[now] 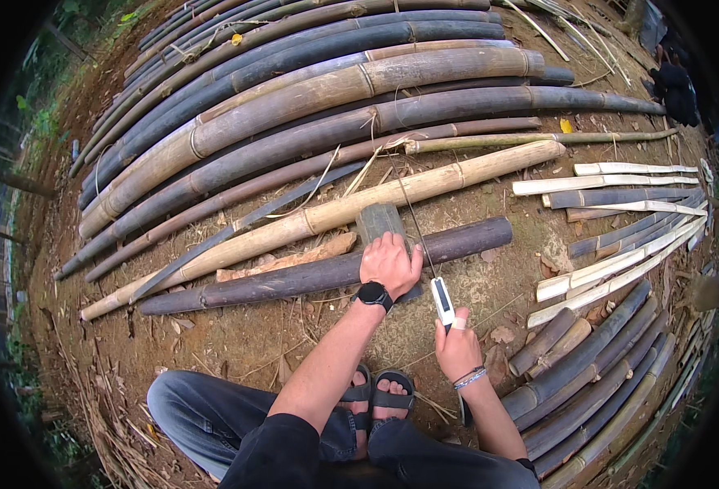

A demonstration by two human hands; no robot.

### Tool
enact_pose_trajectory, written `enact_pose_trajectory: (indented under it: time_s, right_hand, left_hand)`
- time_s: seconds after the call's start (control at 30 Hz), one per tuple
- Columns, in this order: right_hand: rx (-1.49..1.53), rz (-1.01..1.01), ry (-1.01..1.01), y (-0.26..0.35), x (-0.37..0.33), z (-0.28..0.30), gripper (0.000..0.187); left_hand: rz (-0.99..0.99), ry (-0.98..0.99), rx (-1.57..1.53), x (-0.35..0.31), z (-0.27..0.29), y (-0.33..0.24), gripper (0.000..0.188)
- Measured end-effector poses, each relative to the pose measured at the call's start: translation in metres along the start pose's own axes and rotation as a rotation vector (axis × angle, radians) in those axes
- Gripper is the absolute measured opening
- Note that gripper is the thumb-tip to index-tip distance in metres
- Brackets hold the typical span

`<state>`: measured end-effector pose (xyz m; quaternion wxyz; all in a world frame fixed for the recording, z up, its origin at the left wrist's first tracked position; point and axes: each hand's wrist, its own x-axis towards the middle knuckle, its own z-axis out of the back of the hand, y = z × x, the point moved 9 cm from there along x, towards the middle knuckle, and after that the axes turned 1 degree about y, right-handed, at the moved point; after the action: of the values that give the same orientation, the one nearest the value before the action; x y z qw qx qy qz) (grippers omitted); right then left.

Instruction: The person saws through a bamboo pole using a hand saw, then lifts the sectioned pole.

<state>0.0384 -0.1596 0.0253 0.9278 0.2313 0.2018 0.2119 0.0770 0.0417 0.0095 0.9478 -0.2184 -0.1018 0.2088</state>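
Observation:
My left hand (pixel 388 263), a dark watch at its wrist, grips a short grey-green bamboo piece (pixel 381 222) from above. That piece lies across a dark pole (pixel 294 281), its far end close to a pale bamboo pole (pixel 335 213). In my right hand (pixel 458 350) is a hand saw (pixel 441 298) with a white and dark handle. Its thin blade points away from me, just right of the bamboo piece and over the dark pole. Whether the blade touches the bamboo, I cannot tell. The thumb of my right hand has a light wrapping.
Long bamboo poles (pixel 294 94) lie in rows across the far ground. Split bamboo strips (pixel 620 183) fan out at the right, with shorter bamboo lengths (pixel 587 391) stacked nearer. A rough wood piece (pixel 290 259) sits behind the dark pole. My sandalled feet (pixel 390 395) are close below.

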Motion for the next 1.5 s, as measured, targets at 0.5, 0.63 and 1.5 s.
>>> enact_pose_trajectory:
  time_s: [0.5, 0.63, 1.5]
  right_hand:
    - [0.029, -0.013, 0.004, -0.020, -0.035, -0.011, 0.039]
    - [0.021, -0.024, -0.009, -0.014, -0.046, -0.011, 0.039]
    - [0.027, -0.015, -0.003, -0.002, 0.017, -0.008, 0.039]
  left_hand:
    - [0.005, 0.001, 0.030, -0.001, 0.002, 0.002, 0.038]
    - [-0.013, -0.012, 0.015, -0.005, 0.000, -0.004, 0.038]
    - [0.017, 0.020, 0.018, 0.005, 0.000, 0.000, 0.040]
